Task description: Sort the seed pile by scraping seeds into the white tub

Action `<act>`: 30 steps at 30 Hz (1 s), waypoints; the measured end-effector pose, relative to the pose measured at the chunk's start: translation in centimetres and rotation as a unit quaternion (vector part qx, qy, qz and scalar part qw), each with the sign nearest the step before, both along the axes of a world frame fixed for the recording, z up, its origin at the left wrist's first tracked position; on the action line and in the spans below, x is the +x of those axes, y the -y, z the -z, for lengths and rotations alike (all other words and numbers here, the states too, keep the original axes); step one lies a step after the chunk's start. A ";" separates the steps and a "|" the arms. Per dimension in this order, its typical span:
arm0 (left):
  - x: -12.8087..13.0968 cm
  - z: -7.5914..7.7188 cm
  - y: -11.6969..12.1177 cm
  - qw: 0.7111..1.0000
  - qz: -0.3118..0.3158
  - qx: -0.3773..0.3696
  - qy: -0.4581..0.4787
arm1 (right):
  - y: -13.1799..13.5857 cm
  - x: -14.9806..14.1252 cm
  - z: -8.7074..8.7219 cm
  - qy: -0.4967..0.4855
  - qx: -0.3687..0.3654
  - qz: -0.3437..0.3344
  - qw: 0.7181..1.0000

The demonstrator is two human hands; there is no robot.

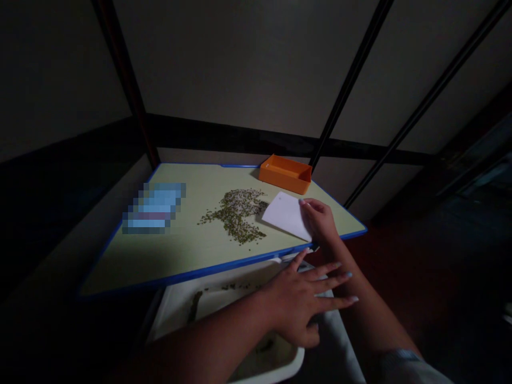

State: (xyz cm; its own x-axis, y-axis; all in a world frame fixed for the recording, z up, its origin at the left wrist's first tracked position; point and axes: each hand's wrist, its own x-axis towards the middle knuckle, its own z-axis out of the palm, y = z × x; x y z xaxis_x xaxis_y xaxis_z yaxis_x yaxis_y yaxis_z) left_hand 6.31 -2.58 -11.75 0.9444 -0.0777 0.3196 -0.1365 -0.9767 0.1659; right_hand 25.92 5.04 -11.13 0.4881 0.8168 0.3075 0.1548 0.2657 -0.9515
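My right hand [320, 220] grips a white card [286, 214] by its right side, thumb on top. The card's left edge is at a spread heap of small green and pale seed-like grains [240, 210] on the pale yellow tabletop [192, 181]. In front of the table's near edge, my left hand [300, 298] has its fingers spread and holds nothing. It is above a white tub [296, 368], which stands lower than the table and has some dark green bits inside. My left forearm hides part of the tub.
An orange open box [286, 176] stands at the back right of the table. At the left lies a pixelated light-blue item [156, 208] that I cannot make out. The table has a blue edge [240, 262]. A panelled wall [240, 64] rises behind it.
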 end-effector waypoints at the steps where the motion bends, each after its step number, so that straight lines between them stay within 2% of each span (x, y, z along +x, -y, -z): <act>1: 0.0 0.0 0.0 1.000 0.002 -0.008 0.001 | 0.3 0.6 -0.1 -0.009 -0.011 0.000 1.000; 3: 0.0 0.1 -0.1 1.000 0.004 -0.022 0.003 | 0.9 1.4 -0.2 -0.015 -0.036 -0.002 0.999; 7: 0.1 0.1 -0.1 0.999 0.005 -0.037 0.002 | 1.7 1.4 -0.6 0.033 -0.063 0.007 0.997; 18: 0.1 0.0 -0.1 0.999 0.007 -0.035 -0.014 | 1.9 -0.7 -0.4 0.096 -0.066 -0.005 0.993; 24: 0.1 0.2 0.0 1.000 0.002 -0.015 0.009 | 1.8 -2.4 -0.6 0.086 -0.062 -0.038 0.994; 30: 0.1 0.1 0.0 1.000 0.002 -0.009 0.009 | 1.8 -2.9 -0.8 0.082 -0.064 -0.042 0.994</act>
